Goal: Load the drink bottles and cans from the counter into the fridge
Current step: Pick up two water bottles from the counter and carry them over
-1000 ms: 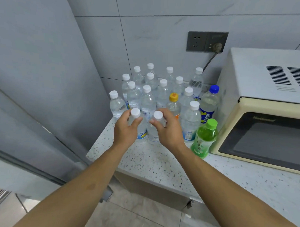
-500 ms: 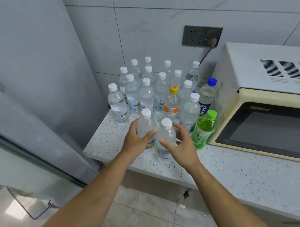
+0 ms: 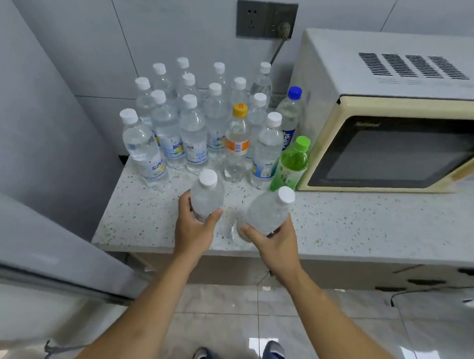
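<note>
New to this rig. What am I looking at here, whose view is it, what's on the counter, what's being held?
There is no robot: a person wears a wide-angle camera on the head, looking forward and down at their own bare arms. The left hand grips a clear white-capped bottle, about upright. The right hand grips a second clear bottle, tilted to the right. Both appear lifted over the front of the speckled counter. Behind them stands a cluster of mostly white-capped water bottles, plus an orange-capped bottle, a blue-capped Pepsi bottle and a green bottle. A cream microwave sits to the right. The grey panel at left may be the fridge.
</note>
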Motion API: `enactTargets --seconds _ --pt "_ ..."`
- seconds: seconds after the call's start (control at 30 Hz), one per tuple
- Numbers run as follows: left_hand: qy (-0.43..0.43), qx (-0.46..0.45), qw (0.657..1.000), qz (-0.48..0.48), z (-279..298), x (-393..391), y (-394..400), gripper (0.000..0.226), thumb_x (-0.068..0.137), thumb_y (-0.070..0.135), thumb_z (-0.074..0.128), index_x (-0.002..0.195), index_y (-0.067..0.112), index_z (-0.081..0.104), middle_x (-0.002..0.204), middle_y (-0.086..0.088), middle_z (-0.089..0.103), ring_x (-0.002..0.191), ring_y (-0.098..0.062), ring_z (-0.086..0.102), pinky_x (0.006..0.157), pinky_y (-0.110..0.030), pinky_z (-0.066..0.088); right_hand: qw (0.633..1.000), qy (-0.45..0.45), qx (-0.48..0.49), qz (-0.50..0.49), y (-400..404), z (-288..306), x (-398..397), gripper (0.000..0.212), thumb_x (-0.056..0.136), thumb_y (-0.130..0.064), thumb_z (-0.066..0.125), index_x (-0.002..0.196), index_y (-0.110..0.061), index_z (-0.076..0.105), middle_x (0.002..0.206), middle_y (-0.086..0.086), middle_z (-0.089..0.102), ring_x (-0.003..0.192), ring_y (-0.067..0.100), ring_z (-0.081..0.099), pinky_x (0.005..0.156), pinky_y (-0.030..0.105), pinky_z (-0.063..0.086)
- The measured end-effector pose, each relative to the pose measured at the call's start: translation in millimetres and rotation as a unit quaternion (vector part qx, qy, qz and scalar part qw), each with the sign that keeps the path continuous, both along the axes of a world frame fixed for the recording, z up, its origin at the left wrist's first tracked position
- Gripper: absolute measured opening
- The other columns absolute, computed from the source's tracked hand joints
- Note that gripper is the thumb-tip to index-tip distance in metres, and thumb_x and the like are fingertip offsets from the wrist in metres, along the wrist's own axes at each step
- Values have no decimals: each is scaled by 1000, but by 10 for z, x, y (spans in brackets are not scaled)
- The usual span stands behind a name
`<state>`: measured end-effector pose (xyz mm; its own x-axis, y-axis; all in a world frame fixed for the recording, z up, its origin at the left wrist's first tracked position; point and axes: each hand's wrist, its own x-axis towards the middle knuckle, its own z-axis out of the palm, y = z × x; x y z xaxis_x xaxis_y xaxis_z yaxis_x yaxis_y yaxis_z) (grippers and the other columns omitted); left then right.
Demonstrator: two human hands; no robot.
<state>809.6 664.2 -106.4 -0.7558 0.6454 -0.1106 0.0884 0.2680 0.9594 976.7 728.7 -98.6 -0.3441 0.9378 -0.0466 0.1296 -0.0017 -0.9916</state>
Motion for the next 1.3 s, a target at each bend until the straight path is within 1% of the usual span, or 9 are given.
enactTargets --seconds 0.13,0.2,0.3,0.4,0.53,0.7,0.97,1.17,1.3 --pt "-38 23 999 4 -24 177 -230 42 73 46 75 102 62 48 99 39 62 90 16 61 70 -17 47 998 27 -33 -37 -191 19 264 42 76 -21 85 112 -13 66 98 -3 75 87 9 71 62 13 53" --pt "-67 36 997 -5 -18 275 -377 35 75 43 75 100 58 55 99 33 67 90 10 66 67 -15 50 996 53 -62 -49 -240 30 361 36 78 -18 84 109 -12 68 95 -1 76 83 12 73 57 14 52" --pt "-133 61 989 -21 2 423 -653 29 80 39 75 105 45 63 104 13 73 96 -9 71 68 -20 56 982 101 -148 -58 -318 4 542 35 79 -16 82 110 -16 67 99 1 77 89 16 74 67 20 58" --pt "-215 89 972 -20 29 649 -976 36 82 36 67 116 27 63 112 -2 73 100 -19 71 75 -30 58 960 139 -240 -29 -399 -38 766 39 76 -25 81 112 -16 67 103 11 76 93 26 74 77 37 61" --pt "-356 98 929 26 83 1059 -1346 52 84 49 54 121 14 66 118 -13 70 102 -23 71 76 -33 59 937 154 -313 33 -530 -140 1068 45 75 -34 81 110 -11 67 90 15 73 81 28 73 72 40 59" --pt "-390 60 913 99 40 1586 -1792 52 80 59 48 92 21 81 100 -15 76 86 -28 75 60 -33 59 910 117 -373 135 -820 -333 1249 52 78 -47 72 112 -8 67 92 20 73 82 34 73 75 44 59" --pt "-405 58 877 254 -26 1846 -2914 57 80 52 51 111 8 69 97 -17 76 77 -26 75 59 -33 59 861 22 -410 299 -1696 -435 925 67 73 -52 73 121 -7 62 95 19 73 83 32 73 73 43 58" --pt "-417 54 832 362 -107 1815 -3889 63 90 55 48 112 0 68 91 -17 73 73 -28 70 72 -38 54 823 -54 -401 399 -2511 -488 475 64 74 -56 74 124 -16 63 105 16 75 92 32 74 72 39 59" --pt "-435 83 789 425 -212 1733 -4560 63 86 61 51 109 5 69 89 -16 72 76 -30 69 80 -42 53 809 -96 -383 436 -3173 -518 112 71 69 -57 78 126 -19 62 106 11 75 94 31 74 74 40 59"
